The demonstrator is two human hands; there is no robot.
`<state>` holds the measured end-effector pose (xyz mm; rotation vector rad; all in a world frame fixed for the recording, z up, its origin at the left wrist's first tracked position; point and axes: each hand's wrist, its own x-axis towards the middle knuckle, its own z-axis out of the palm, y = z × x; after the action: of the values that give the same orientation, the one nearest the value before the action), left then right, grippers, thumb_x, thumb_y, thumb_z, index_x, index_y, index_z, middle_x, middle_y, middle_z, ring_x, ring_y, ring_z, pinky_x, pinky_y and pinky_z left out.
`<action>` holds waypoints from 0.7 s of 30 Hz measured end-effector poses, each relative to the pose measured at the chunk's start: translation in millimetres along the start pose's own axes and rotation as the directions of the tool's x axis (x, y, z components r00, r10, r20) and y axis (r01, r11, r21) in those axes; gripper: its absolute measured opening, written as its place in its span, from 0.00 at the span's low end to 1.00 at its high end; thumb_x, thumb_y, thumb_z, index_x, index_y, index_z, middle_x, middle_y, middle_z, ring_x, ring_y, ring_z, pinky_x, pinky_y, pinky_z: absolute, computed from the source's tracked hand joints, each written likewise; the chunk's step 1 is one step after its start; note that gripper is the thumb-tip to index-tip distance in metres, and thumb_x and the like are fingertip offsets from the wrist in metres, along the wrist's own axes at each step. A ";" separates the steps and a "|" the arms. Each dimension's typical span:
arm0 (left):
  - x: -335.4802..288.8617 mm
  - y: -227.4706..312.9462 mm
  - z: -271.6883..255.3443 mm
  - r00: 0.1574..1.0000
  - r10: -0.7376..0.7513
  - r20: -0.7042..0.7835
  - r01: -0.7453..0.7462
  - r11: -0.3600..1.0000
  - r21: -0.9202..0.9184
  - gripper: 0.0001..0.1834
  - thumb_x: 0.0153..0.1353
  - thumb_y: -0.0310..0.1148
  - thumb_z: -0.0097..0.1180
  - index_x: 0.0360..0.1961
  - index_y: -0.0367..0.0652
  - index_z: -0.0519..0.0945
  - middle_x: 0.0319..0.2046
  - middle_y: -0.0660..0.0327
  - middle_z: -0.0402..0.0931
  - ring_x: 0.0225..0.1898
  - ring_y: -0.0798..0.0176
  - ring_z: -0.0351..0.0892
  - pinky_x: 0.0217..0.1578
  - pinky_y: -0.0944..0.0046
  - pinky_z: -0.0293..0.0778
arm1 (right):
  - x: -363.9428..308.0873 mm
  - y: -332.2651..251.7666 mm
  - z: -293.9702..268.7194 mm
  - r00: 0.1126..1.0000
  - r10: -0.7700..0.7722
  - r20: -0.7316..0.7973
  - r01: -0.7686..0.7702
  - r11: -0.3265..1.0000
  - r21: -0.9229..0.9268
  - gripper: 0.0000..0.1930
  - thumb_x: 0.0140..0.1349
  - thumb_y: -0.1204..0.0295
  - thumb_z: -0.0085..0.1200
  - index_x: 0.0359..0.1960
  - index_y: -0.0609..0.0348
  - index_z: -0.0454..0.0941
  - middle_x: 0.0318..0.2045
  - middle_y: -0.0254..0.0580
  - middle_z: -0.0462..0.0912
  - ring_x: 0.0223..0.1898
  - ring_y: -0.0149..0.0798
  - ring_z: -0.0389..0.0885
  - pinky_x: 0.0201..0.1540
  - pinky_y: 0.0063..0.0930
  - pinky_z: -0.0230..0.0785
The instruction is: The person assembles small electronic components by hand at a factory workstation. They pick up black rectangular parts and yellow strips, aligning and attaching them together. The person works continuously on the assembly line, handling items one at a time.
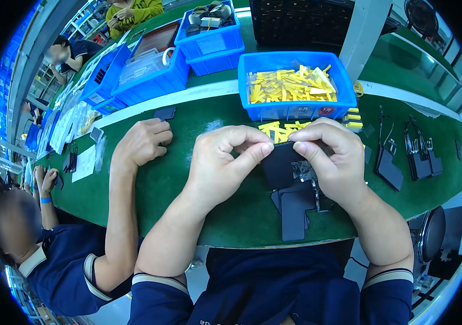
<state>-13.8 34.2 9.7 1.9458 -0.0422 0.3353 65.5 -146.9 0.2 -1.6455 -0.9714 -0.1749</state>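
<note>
Between my two hands a flat black plate [278, 169] hangs upright, held by its top edge. My left hand [223, 162] pinches the upper left corner with thumb and forefinger. At the upper right corner, my right hand [335, 157] pinches it the same way. Just behind the plate's top edge lie several yellow strips [282, 131] on the table. Below it a small stack of dark, flat L-shaped pieces [296, 214] rests near the table's front edge. Beside the stack are small clear and metallic parts [317, 192], partly covered by my right hand.
A blue bin [252, 111] full of yellow strips stands behind my hands. More blue bins [155, 84] sit farther left. Dark pieces with thin cables [389, 165] lie at the right on the green table [231, 219]. A co-worker's hand [143, 142] reaches in at my left, near a dark piece [165, 113].
</note>
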 end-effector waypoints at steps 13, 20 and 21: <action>1.3 -1.7 -3.0 0.997 -0.080 0.022 0.083 0.964 -0.251 0.05 0.56 0.24 0.58 0.32 0.33 0.80 0.26 0.61 0.77 0.27 0.71 0.77 0.30 0.74 0.74 | 0.1 4.5 0.8 0.997 0.051 -0.055 -0.044 0.993 0.109 0.04 0.52 0.81 0.56 0.30 0.65 0.79 0.27 0.41 0.79 0.28 0.33 0.77 0.32 0.22 0.70; -0.6 5.4 1.5 0.999 0.021 -0.040 -0.015 0.991 0.131 0.04 0.52 0.24 0.61 0.29 0.35 0.81 0.23 0.61 0.79 0.24 0.72 0.77 0.26 0.72 0.73 | 4.3 6.3 2.1 0.996 -0.071 0.062 0.073 0.997 -0.034 0.05 0.52 0.80 0.57 0.32 0.64 0.79 0.27 0.43 0.78 0.29 0.37 0.77 0.32 0.25 0.69; -1.2 9.6 3.1 0.998 0.058 -0.029 -0.049 0.971 0.234 0.04 0.51 0.24 0.62 0.29 0.35 0.81 0.23 0.61 0.79 0.23 0.71 0.77 0.26 0.72 0.73 | 2.2 4.7 5.2 0.995 -0.080 0.067 0.082 0.996 -0.032 0.05 0.51 0.79 0.57 0.31 0.64 0.79 0.27 0.44 0.78 0.28 0.39 0.78 0.31 0.26 0.69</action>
<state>-16.1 27.4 16.9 2.1737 -0.0330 0.4270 68.1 -141.3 -3.7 -1.6534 -1.0916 -0.1940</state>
